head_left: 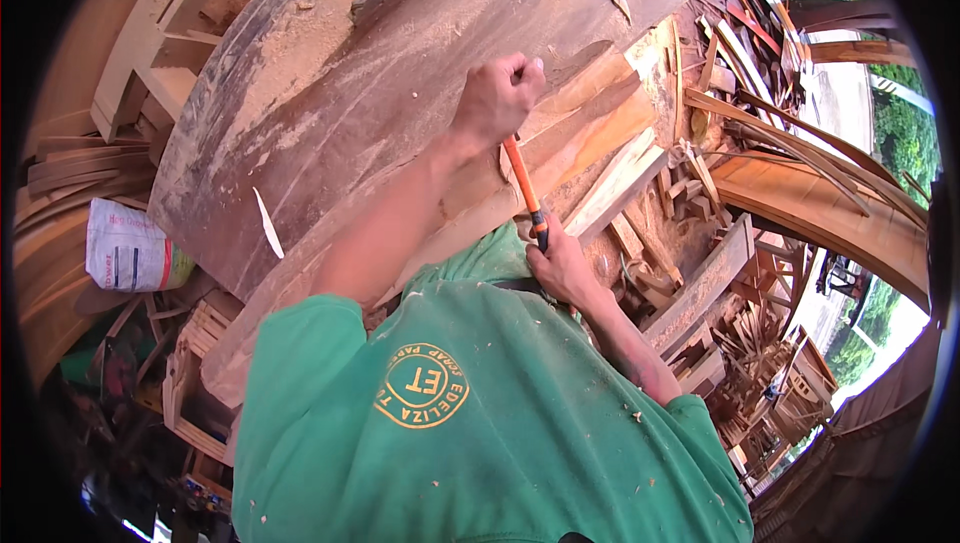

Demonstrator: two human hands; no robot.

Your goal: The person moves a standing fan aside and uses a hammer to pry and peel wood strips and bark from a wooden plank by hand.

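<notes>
Sawdust and wood offcuts (650, 243) crowd the workshop around you, with bright greenery (905, 128) beyond at the far right. Seen from the head view, a wide brown counter (330, 148) stretches out ahead and to your left, dusted with shavings; one pale sliver (267, 223) lies on its near left part and another chip (619, 0) on its far side. Your right hand (565, 268), close to your green shirt (500, 403), has its grip closed around the dark lower end of an orange-shafted tool (521, 178). That tool stands between your hands, its shaft slanting away from you and slightly left until its far end disappears by your left hand (497, 98). The fingers of your left hand are curled, but you cannot tell from here whether that grip holds the shaft. Just right of your left hand lie pale wood pieces (590, 133). A white sack (125, 248) sits left of the counter, and a broad curved plank (815, 208) rests at the right.
</notes>
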